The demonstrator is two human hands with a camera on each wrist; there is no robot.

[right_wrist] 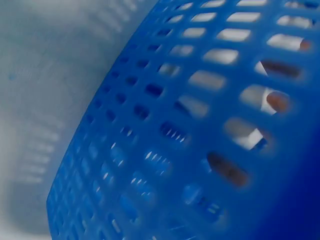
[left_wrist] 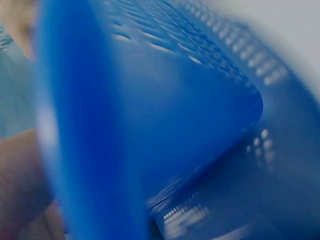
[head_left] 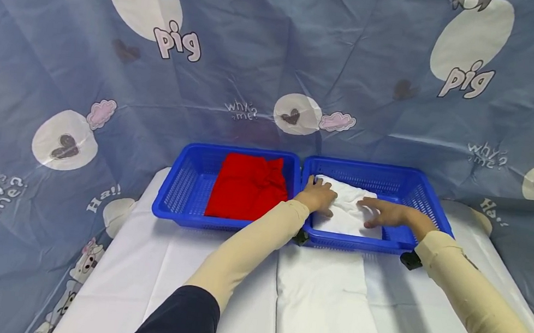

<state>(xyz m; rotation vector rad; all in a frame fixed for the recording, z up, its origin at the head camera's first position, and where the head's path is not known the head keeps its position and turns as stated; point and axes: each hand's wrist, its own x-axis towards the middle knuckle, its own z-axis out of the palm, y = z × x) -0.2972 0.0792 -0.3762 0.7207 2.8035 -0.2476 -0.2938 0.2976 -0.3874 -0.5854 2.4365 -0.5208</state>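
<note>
A folded white cloth [head_left: 345,226] lies inside the right blue basket [head_left: 352,245]. My left hand [head_left: 320,197] rests at the cloth's left side, fingers spread over it. At its right side is my right hand [head_left: 387,213], reaching over the basket's front, fingers loosely bent and touching or just above the cloth. Neither hand visibly pinches the fabric. In the left wrist view the basket's blue rim [left_wrist: 90,120] fills the near part, hiding most of the hand. Through the slotted basket wall [right_wrist: 165,107] in the right wrist view, only bits of fingers and white cloth show.
Left of it stands a second blue basket [head_left: 191,180] holding a folded red cloth [head_left: 249,189]. Another folded white cloth [head_left: 325,310] lies on the white-covered table [head_left: 186,267] in front of the right basket. A printed grey-blue curtain [head_left: 262,34] hangs behind.
</note>
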